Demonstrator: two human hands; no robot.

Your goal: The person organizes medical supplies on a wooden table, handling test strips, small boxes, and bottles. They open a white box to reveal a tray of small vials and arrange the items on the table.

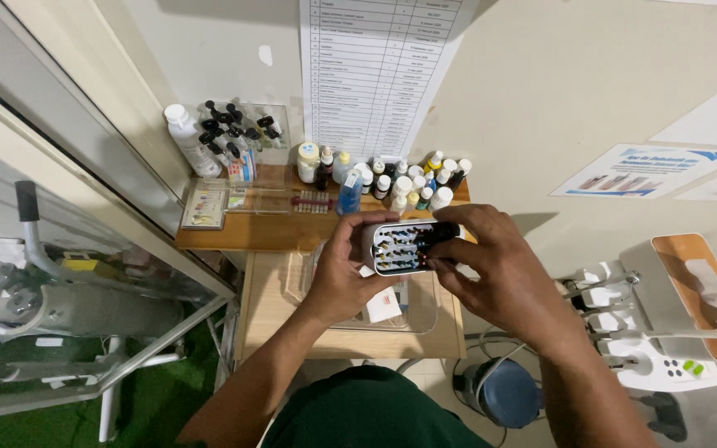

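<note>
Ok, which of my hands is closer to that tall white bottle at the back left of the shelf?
Left. Your left hand is below and right of the tall white bottle; your right hand is farther right, gripping the small bur holder.

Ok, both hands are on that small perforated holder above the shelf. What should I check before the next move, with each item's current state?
1. Left hand grips the holder from its left end: ok.
2. Right hand on the holder's right end, fingers curled at its face: ok.
3. Holder held roughly level, face toward the camera: ok.
4. Holder is clear of the bottles on the shelf: ok, it is held in front of them.
5. All small pieces seated in the holes: cannot tell, too small.
6. Clear tray on the lower shelf free for setting down: cannot tell, partly hidden by the hands.
</note>
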